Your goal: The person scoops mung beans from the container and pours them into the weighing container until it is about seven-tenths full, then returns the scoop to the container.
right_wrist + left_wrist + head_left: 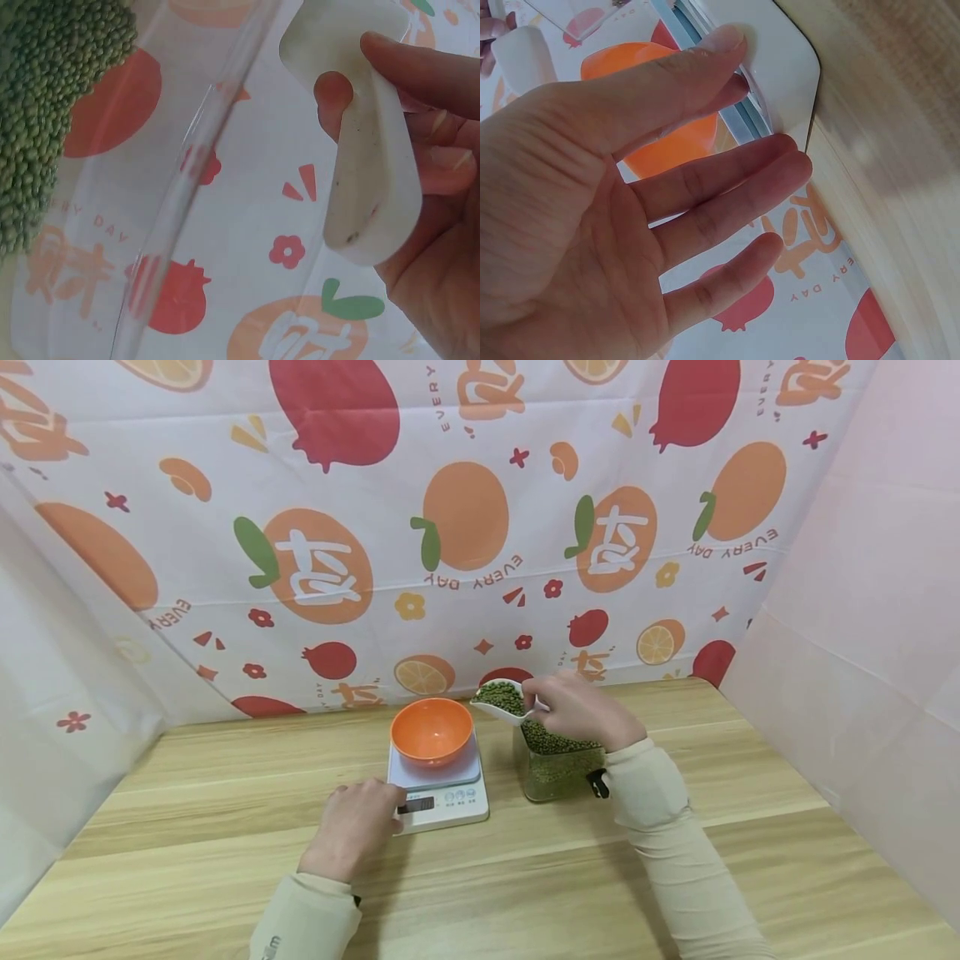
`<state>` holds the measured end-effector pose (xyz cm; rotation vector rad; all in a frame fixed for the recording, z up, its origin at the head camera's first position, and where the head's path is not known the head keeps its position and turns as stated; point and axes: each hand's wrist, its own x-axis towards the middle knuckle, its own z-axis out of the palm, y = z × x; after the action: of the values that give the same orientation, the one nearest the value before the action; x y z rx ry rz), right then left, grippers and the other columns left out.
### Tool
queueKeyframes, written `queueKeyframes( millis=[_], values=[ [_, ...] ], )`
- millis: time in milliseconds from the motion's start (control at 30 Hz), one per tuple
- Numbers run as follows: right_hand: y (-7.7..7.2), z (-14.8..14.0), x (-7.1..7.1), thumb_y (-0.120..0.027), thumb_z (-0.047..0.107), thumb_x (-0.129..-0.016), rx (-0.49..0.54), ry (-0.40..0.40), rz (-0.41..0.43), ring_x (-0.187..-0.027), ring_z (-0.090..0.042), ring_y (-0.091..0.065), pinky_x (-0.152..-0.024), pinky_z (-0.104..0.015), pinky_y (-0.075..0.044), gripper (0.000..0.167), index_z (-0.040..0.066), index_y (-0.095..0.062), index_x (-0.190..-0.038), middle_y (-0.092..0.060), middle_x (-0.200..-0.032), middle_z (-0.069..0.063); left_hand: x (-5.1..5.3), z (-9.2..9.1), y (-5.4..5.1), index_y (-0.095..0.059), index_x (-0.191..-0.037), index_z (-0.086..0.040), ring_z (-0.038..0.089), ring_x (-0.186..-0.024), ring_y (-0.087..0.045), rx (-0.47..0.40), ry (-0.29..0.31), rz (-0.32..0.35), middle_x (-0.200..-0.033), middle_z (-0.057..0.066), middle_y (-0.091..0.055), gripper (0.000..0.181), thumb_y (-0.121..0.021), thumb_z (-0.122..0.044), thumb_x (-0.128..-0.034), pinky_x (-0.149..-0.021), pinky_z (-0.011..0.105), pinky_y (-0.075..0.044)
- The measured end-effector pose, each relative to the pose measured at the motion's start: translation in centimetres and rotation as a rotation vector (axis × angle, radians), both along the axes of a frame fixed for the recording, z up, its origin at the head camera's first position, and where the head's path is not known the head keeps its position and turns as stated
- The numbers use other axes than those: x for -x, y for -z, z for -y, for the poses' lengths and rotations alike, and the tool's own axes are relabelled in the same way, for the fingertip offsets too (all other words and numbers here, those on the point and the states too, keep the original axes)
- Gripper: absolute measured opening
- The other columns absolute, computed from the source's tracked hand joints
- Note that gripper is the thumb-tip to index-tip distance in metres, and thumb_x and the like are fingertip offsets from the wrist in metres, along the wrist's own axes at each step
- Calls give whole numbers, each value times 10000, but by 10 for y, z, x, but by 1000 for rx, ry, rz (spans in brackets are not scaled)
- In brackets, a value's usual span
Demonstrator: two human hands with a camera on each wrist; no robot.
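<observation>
The printed backdrop (pixel 525 510) behind your work repeated the words "EVERY DAY", upside down in the head view, along with bold orange characters and white characters set on printed oranges. Your left sleeve (pixel 311 914) bore dark lettering near its cuff, too small and cut off to read surely. On the white kitchen scale (pixel 471 811), the dark display (pixel 417 806) gave no figures you could make out, and the small marks by its round buttons (pixel 460 796) were illegible too.

Your right hand (pixel 581 706) pinched the white scoop (pixel 504 717) by its handle between thumb and fingers, raised above the clear container (pixel 551 783) and close to the bowl's right side. Green beans (pixel 498 695) heaped the scoop, and more of them filled the container, just right of the scale. The orange bowl (pixel 431 727) sat upright on the scale's platform. Your left hand (pixel 358 822) was at the scale's left front corner, fingers loosely extended and spread apart, thumb at the scale's edge.

Beneath lay a pale wood-grain tabletop (pixel 525 885). A plain whitish panel (pixel 885 577) closed off the right side, and white cloth (pixel 67 660) with a red flower hung at left.
</observation>
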<state>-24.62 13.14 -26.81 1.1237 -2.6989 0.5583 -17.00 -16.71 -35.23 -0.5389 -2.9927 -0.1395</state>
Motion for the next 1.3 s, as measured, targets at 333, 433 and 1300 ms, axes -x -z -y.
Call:
queueKeyframes(
  millis=[333,433,1300],
  values=[
    [3,13,5,-608,-116,-818,4,-42,-28,-607,-143,-472,-603,-276,-414,199,76,-660,-802,-609,-685,12,-1,0,-1,-757,-856,-107,200,-642,-604,-6,-3,3,-808,51,-707,177,-886,-105,-734,-616,445,-536],
    [4,18,6,-636,-100,-833,-8,-47,-31,-614,-144,-493,-599,-275,-431,184,80,-657,-801,-625,-707,10,-1,0,0,-755,-850,-107,199,-638,-599,-10,1,-3,-802,48,-703,173,-885,-98,-737,-611,445,-533],
    [3,55,12,-649,-63,-884,-200,-47,34,-709,-149,-509,-669,-257,-436,135,65,-681,-856,-617,-783,9,-1,0,2,-737,-869,-87,230,-664,-627,15,12,-26,-813,73,-702,180,-876,-88,-754,-620,451,-536]
  ],
)
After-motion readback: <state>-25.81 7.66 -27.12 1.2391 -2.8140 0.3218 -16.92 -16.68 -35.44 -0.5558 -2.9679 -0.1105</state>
